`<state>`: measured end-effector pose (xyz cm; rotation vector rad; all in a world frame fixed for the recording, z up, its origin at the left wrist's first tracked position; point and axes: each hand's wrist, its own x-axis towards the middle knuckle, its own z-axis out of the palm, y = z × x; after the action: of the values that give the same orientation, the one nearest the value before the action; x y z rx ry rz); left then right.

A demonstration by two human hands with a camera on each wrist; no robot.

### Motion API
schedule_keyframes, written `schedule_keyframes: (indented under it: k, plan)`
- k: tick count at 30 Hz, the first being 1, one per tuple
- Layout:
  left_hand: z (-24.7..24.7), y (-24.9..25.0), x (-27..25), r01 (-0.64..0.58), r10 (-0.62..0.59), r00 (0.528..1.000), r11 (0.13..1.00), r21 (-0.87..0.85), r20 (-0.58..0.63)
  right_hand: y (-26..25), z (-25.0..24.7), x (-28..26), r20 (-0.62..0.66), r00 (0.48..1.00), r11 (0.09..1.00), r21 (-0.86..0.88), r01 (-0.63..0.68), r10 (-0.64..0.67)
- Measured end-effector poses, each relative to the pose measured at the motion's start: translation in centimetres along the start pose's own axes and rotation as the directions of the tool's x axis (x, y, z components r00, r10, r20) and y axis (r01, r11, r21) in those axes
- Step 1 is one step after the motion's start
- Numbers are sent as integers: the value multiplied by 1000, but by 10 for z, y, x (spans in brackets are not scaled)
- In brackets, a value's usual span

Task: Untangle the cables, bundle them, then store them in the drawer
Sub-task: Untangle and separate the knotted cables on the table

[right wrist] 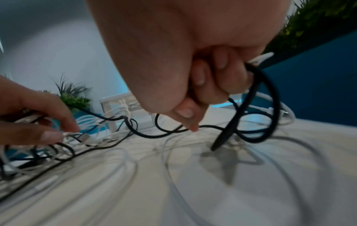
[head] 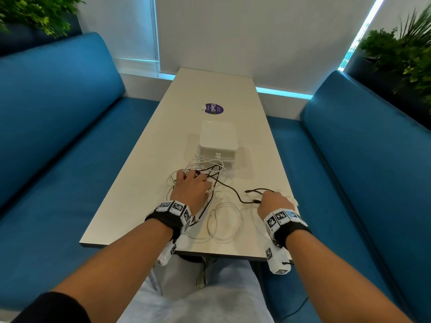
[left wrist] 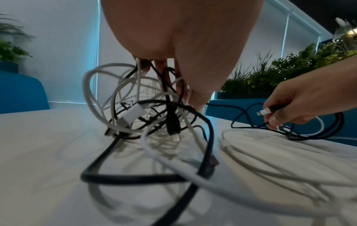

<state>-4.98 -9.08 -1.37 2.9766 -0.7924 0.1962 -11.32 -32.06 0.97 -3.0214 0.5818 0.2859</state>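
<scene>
A tangle of white and black cables (head: 205,171) lies on the table (head: 130,206) in front of a small white drawer box (head: 218,141), which is closed. My left hand (head: 191,187) grips a bunch of these cables (left wrist: 135,107) from above and holds them lifted, fingers (left wrist: 164,67) curled through the loops. To the right, my right hand (head: 275,201) is curled round a black cable (right wrist: 270,94); a white connector (left wrist: 263,111) sticks out of its grip. The black cable (head: 235,192) runs between both hands. A loose white cable loop (head: 224,222) lies near the front edge.
Blue benches (head: 58,136) flank the table on both sides. A purple sticker (head: 214,108) sits behind the drawer box. Plants (head: 401,54) stand at the back corners. The table's far half holds only the sticker.
</scene>
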Motion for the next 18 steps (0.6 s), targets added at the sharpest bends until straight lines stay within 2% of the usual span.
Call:
schedule_keyframes:
  k: [2, 7, 10, 13, 18]
  plan:
    - [1, 2, -2, 4, -4, 1000, 1000, 20, 0, 8, 0, -2, 9, 999, 999, -31, -37, 38]
    - [-1, 12, -4, 10, -11, 994, 1000, -4, -106, 14, 5, -1, 20, 998, 998, 5, -59, 58]
    - [-5, 14, -1, 39, -36, 999, 994, 105, -30, 9, 7, 0, 15, 1000, 999, 38, -13, 13]
    - [-11, 20, 1, 1, -12, 999, 978, 210, 50, -1, 10, -1, 11, 999, 997, 63, 40, -40]
    - [-4, 27, -1, -25, 21, 1000, 986, 162, 23, -15, 15, -4, -23, 991, 986, 98, 134, -133]
